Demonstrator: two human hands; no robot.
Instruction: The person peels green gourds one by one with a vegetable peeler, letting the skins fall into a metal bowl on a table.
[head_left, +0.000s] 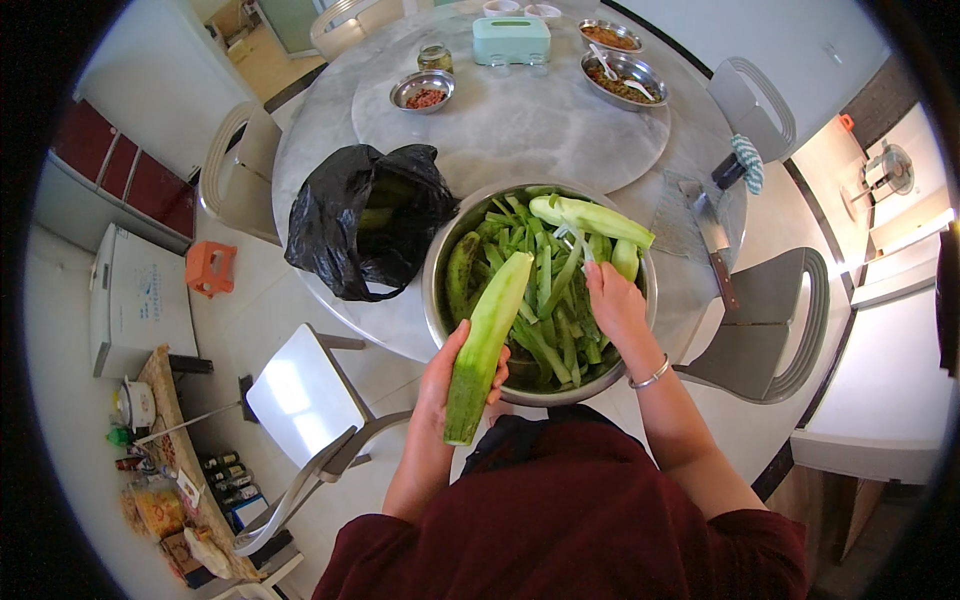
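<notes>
My left hand (442, 367) grips a long green gourd (487, 349), tilted over the near left side of a steel basin (651, 315). Its upper part is peeled pale, while dark green skin covers the lower end. In my right hand (616, 304) is a peeler (574, 241), held above the basin and apart from the gourd. Green peel strips (551, 300) heap up inside the basin. A peeled gourd (592, 217) lies across the far right rim, and another pale piece (625, 259) rests below it. One unpeeled gourd (462, 274) leans at the basin's left wall.
Left of the basin stands a black plastic bag (330, 217) with green gourds inside. A cleaver (709, 232) lies on a cloth (671, 217) at the right, its handle past the table edge. Steel bowls of food (624, 79) and a green tissue box (511, 39) stand farther back.
</notes>
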